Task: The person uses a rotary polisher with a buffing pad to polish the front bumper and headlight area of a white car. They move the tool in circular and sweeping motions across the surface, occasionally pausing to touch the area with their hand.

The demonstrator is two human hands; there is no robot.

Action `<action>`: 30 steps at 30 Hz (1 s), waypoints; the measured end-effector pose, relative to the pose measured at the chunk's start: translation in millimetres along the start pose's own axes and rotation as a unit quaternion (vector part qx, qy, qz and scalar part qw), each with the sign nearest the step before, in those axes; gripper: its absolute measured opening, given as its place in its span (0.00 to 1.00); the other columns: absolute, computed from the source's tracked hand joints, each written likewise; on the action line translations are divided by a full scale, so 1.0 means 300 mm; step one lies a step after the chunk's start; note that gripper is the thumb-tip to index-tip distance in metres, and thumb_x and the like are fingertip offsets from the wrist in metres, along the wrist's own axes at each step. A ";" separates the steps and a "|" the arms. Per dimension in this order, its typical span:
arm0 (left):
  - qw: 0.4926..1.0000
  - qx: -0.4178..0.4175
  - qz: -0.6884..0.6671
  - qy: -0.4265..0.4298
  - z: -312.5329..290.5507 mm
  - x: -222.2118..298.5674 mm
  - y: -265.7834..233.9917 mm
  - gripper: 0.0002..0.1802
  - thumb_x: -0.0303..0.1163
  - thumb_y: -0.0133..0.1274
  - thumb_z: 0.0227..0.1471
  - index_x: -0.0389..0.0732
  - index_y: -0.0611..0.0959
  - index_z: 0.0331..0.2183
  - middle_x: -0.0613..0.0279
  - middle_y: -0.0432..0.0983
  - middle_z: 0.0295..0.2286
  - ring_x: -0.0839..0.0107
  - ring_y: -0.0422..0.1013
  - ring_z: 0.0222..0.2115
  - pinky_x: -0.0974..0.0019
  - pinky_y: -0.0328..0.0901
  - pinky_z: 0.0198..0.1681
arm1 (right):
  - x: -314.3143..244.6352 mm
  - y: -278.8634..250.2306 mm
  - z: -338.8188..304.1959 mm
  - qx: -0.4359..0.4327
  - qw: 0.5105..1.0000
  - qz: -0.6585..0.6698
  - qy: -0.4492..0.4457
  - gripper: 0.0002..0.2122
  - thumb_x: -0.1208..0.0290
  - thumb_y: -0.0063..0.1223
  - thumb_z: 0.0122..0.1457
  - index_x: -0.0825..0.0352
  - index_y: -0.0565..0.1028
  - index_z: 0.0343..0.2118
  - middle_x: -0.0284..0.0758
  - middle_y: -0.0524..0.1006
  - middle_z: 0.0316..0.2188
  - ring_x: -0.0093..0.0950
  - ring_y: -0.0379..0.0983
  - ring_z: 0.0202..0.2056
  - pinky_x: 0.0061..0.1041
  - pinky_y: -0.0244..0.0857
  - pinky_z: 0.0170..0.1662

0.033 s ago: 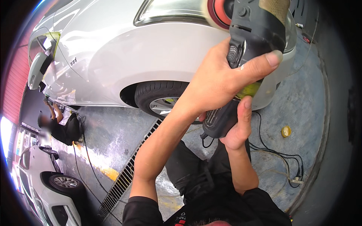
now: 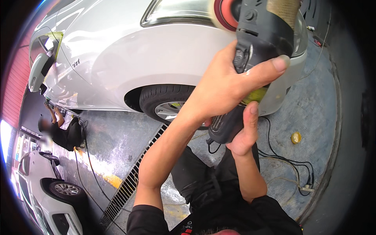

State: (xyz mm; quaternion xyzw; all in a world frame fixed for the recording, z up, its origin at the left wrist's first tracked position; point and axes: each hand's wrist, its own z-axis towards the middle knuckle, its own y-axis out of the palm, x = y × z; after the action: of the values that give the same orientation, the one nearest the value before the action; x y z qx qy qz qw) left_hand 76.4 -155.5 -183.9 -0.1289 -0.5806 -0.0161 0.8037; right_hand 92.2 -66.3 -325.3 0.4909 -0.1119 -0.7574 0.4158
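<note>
Both of my hands grip a grey and black electric polisher, which I hold up in front of the white car. My left hand is wrapped round its body, the thumb lying across it. Lower down, my right hand closes round the rear handle, with that thumb pointing up along the side. The round polishing pad, with a red-orange backing, overlaps the lower edge of the headlight. I cannot tell whether the pad touches the car. Fingers beneath the tool are mostly hidden.
Black cables run across the floor at right to a socket block. A yellow round lid or tin lies nearby. The front wheel stands behind my left forearm, beside a floor grate. A person crouches at far left, near another car.
The polisher and both hands have shifted very slightly to the left. My grip looks the same.
</note>
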 end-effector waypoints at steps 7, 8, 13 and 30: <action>0.998 0.049 -0.047 0.003 -0.066 -0.004 -0.127 0.28 0.53 0.66 0.61 0.36 0.83 0.44 0.64 0.80 0.32 0.76 0.74 0.32 0.68 0.70 0.38 | 0.018 0.156 0.049 0.013 0.998 0.054 0.019 0.33 0.53 0.61 0.69 0.71 0.62 0.65 0.35 0.78 0.39 0.23 0.77 0.30 0.22 0.73 0.35; 0.995 0.067 -0.068 0.007 -0.077 -0.009 -0.132 0.28 0.54 0.66 0.61 0.36 0.83 0.43 0.62 0.80 0.31 0.75 0.75 0.30 0.68 0.70 0.35 | 0.019 0.163 0.055 -0.001 0.998 0.057 0.024 0.34 0.53 0.62 0.69 0.72 0.61 0.67 0.36 0.77 0.42 0.22 0.77 0.34 0.22 0.73 0.38; 0.989 0.095 -0.110 0.014 -0.102 -0.060 -0.196 0.31 0.58 0.61 0.62 0.34 0.82 0.41 0.57 0.81 0.28 0.71 0.78 0.28 0.67 0.72 0.33 | 0.051 0.211 0.072 -0.012 0.998 0.051 0.025 0.38 0.53 0.63 0.69 0.76 0.59 0.69 0.38 0.72 0.57 0.25 0.70 0.57 0.25 0.63 0.62; 0.987 0.106 -0.102 0.068 -0.155 -0.066 -0.323 0.38 0.63 0.46 0.69 0.33 0.75 0.54 0.51 0.81 0.30 0.65 0.80 0.25 0.63 0.75 0.30 | 0.133 0.291 0.125 -0.043 0.999 0.012 0.001 0.42 0.47 0.65 0.66 0.80 0.62 0.67 0.46 0.73 0.60 0.32 0.70 0.62 0.31 0.61 0.66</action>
State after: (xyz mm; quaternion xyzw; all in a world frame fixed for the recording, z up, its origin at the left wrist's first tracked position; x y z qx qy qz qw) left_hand 96.0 -262.0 -197.8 0.0186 -0.5336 -0.0452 0.8443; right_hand 99.4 -159.7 -282.4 0.4720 -0.0845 -0.7559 0.4457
